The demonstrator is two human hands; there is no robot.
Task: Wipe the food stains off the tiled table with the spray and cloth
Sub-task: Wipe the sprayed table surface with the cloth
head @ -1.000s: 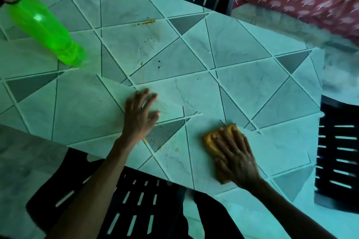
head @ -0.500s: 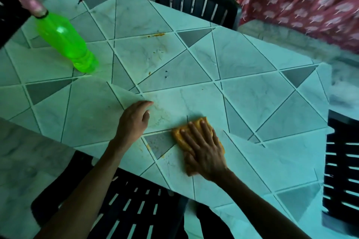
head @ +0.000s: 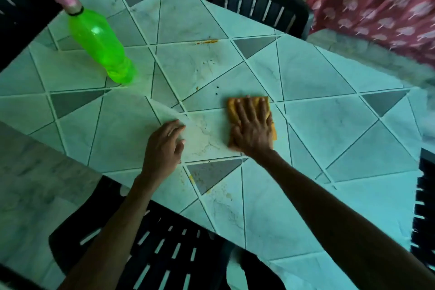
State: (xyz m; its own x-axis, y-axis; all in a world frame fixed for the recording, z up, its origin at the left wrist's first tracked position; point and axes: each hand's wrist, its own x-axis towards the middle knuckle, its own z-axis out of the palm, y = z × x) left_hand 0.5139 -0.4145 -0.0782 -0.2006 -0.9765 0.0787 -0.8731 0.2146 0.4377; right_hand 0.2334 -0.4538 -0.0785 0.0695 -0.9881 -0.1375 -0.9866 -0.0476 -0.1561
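Observation:
My right hand (head: 251,130) presses flat, fingers straight, on an orange cloth (head: 232,107) near the middle of the tiled table (head: 341,120). My left hand (head: 164,148) rests on the tiles just left of it, fingers loosely bent, holding nothing. Between the two hands lie faint yellowish food stains (head: 204,134). More stains show on the grey triangle (head: 200,180) nearer me, and an orange smear (head: 207,42) sits farther back. The green spray bottle (head: 101,46) with a pink top stands at the far left of the table.
Black plastic chairs stand at the near edge (head: 169,247), the far edge (head: 259,7), the right edge (head: 426,207) and the far left (head: 16,14). A red patterned fabric (head: 381,4) hangs at the upper right. The marble floor (head: 35,183) shows on the left.
My right hand has slid the cloth away from me and to the left, from the near edge up past the stained tile. My left hand stayed on the table, fingers more bent.

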